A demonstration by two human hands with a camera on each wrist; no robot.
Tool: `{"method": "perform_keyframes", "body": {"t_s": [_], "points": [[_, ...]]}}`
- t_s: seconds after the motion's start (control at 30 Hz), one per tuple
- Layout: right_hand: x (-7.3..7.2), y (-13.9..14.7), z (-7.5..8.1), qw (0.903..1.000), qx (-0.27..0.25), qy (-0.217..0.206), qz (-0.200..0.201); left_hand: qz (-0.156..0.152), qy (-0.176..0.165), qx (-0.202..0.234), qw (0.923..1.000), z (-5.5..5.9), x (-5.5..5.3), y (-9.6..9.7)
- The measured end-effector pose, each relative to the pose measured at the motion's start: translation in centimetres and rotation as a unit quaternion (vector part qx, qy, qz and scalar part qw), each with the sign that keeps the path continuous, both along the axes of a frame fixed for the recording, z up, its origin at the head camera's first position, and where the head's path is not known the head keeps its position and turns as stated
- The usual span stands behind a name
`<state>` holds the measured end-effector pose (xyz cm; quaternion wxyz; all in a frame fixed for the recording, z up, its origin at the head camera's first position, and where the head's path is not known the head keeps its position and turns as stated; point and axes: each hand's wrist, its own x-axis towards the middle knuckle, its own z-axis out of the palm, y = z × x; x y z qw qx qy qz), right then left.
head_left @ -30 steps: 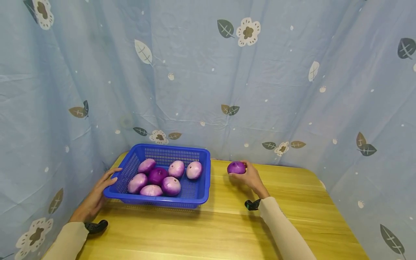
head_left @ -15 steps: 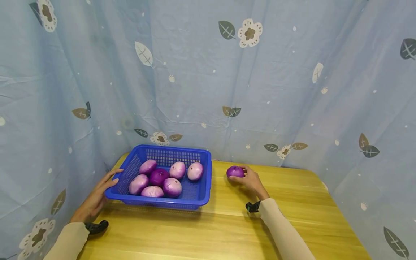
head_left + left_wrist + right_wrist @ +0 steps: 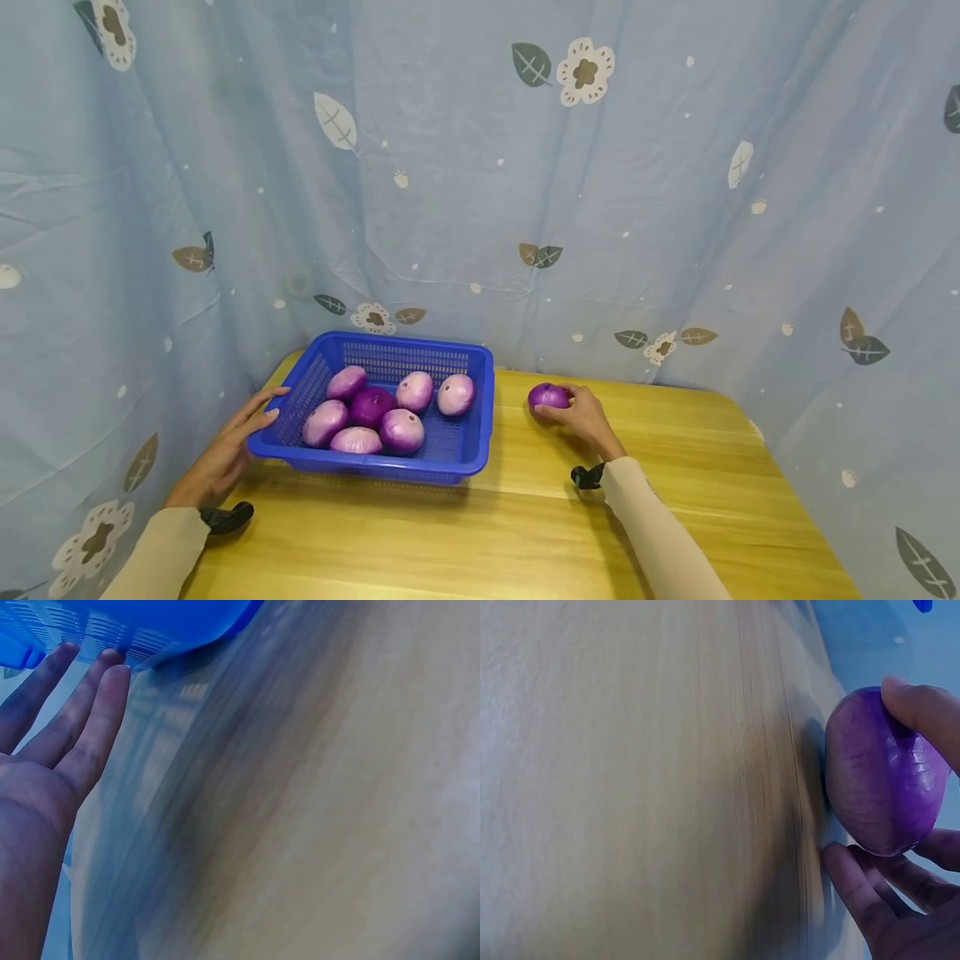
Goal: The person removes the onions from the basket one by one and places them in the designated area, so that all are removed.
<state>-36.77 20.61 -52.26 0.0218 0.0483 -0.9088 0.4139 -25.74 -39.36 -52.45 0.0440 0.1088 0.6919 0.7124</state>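
A purple onion (image 3: 547, 400) is gripped by my right hand (image 3: 587, 417), right of the basket and close over the table. In the right wrist view my thumb lies on one side of the onion (image 3: 885, 780) and my fingertips touch the opposite side. My left hand (image 3: 225, 450) rests at the left end of a blue plastic basket (image 3: 480, 408), fingertips at its rim. The left wrist view shows several outstretched fingers (image 3: 94, 712) of that hand against the basket's slotted wall. Several purple and pale pink onions (image 3: 372, 408) lie inside, mostly on the left and middle.
The basket stands on a yellow wood-grain table (image 3: 450, 542), toward its back left. A blue curtain (image 3: 450, 208) with leaf and flower prints hangs behind the table and along both sides. Each wrist wears a black device (image 3: 228, 518).
My right hand has lowered the onion a little toward the table. My left hand has stayed at the basket's left end. The head view has shifted slightly.
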Motion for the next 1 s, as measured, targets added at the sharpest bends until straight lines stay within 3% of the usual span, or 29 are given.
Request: {"method": "perform_keyframes", "body": {"t_s": [0.27, 0.77, 1.0], "points": [[0.0, 0.2, -0.1, 0.9995, -0.025, -0.018, 0.005, 0.002, 0.0, -0.012, 0.9999, 0.2, 0.1, 0.0], [-0.3, 0.6, 0.5, 0.9996, -0.017, -0.005, 0.02, -0.003, 0.011, -0.022, 0.9997, 0.3, 0.2, -0.2], [-0.1, 0.7, 2.2, 0.9993, -0.029, 0.0, 0.022, -0.009, 0.011, -0.017, 0.9998, 0.0, 0.4, -0.4]]}}
